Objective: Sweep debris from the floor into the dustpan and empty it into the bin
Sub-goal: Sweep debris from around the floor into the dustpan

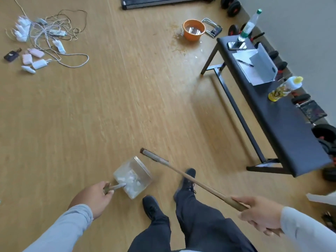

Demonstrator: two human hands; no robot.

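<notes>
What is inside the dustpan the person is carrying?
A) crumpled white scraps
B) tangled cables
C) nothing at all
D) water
A: the dustpan, held by its handle in the left hand, holds a heap of crumpled white scraps.

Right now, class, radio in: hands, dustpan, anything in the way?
Left hand grips dustpan handle, white scraps inside. Right hand holds broom, head raised near pan. No bin in view. Bench to the right.
</notes>
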